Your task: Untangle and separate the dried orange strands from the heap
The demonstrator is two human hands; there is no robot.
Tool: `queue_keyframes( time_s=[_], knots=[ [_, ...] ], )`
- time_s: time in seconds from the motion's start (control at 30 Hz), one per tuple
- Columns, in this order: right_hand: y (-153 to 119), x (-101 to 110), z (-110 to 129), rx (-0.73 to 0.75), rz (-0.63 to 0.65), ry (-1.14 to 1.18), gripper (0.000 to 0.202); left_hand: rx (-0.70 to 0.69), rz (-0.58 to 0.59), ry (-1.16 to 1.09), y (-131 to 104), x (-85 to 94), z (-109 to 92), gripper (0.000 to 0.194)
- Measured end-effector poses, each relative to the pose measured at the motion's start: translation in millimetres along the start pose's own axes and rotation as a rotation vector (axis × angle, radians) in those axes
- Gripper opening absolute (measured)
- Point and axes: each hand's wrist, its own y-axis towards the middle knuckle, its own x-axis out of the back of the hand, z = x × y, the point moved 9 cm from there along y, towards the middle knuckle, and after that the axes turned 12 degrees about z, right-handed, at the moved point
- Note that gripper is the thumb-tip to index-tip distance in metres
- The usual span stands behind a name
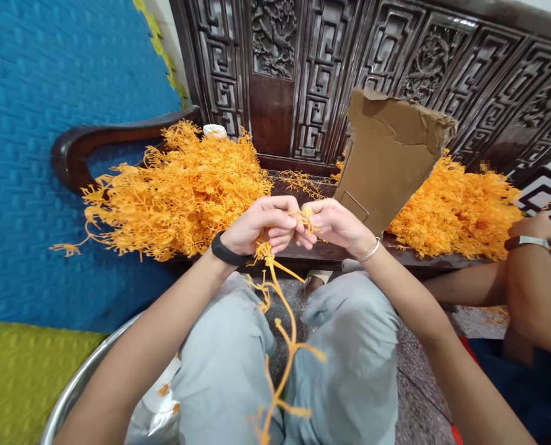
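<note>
My left hand [270, 224], with a black band at the wrist, is closed on an orange branching plastic stem [290, 346]. The stem hangs down between my knees, its side twigs partly bare. Fingertip to fingertip with it, my right hand [337, 222] pinches a small orange sprig [308, 215]; whether the sprig is joined to the stem I cannot tell. Just behind my left hand lies a large heap of orange branching pieces [182, 191].
A cardboard sheet [391, 161] stands on the dark wooden bench [270, 117], with another orange heap [461, 210] behind it. At the right is another person's arm [532, 266]. A metal basin rim [78, 377] curves at lower left, beside blue matting [47, 123].
</note>
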Motion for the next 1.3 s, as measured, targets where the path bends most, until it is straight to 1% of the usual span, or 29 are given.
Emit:
queue_keyframes(
  time_s=[0.1, 0.2, 0.43, 0.5, 0.53, 0.6, 0.67, 0.73, 0.8, 0.87, 0.93, 0.97, 1.03, 1.1, 1.2, 1.3],
  knots=[
    [1, -6, -1, 0.008, 0.04, 0.051, 0.016, 0.04, 0.002, -0.009, -2, -0.1, 3, 0.012],
    [2, -13, -3, 0.001, 0.086, 0.093, 0.016, 0.053, 0.034, -0.028, -2, -2.5, 3, 0.012],
    [1, -25, -12, -0.042, 0.127, 0.114, 0.018, 0.114, 0.108, -0.005, -7, -9.3, 5, 0.017],
    [4, -29, -6, 0.0, 0.147, 0.112, 0.019, 0.083, 0.105, 0.007, -8, -9.5, 2, 0.023],
    [5, -29, 0, 0.042, 0.136, 0.104, 0.022, 0.039, 0.087, 0.014, -9, -8.5, -2, 0.029],
    [7, -23, 16, 0.147, 0.048, 0.061, 0.032, -0.065, 0.016, 0.042, -10, -4.4, -13, 0.042],
    [4, -11, 31, 0.227, -0.095, -0.005, 0.042, -0.121, -0.076, 0.08, -12, 0.2, -19, 0.049],
    [0, 2, 39, 0.251, -0.209, -0.07, 0.046, -0.123, -0.117, 0.101, -11, 1.0, -20, 0.046],
    [-3, 15, 39, 0.247, -0.258, -0.122, 0.043, -0.15, -0.104, 0.086, -8, -0.2, -22, 0.036],
    [-4, 32, 30, 0.202, -0.276, -0.188, 0.034, -0.201, -0.082, 0.072, -5, 0.9, -23, 0.023],
    [-6, 56, 11, 0.094, -0.314, -0.282, 0.023, -0.222, -0.087, 0.086, -3, 5.8, -22, 0.009],
    [-9, 72, -2, 0.009, -0.364, -0.334, 0.021, -0.214, -0.092, 0.109, -2, 8.4, -21, 0.004],
    [-21, 105, -27, -0.167, -0.49, -0.448, 0.02, -0.18, -0.11, 0.174, -1, 13.2, -17, 0.005],
    [-37, 135, -49, -0.373, -0.617, -0.614, 0.016, -0.158, -0.155, 0.221, -2, 18.8, -16, 0.007],
    [-52, 160, -71, -0.509, -0.677, -0.716, 0.015, -0.181, -0.262, 0.215, -6, 29.2, -18, 0.007],
    [-63, 176, -81, -0.581, -0.715, -0.822, 0.017, -0.221, -0.346, 0.196, -9, 38.1, -20, 0.006]
  ],
)
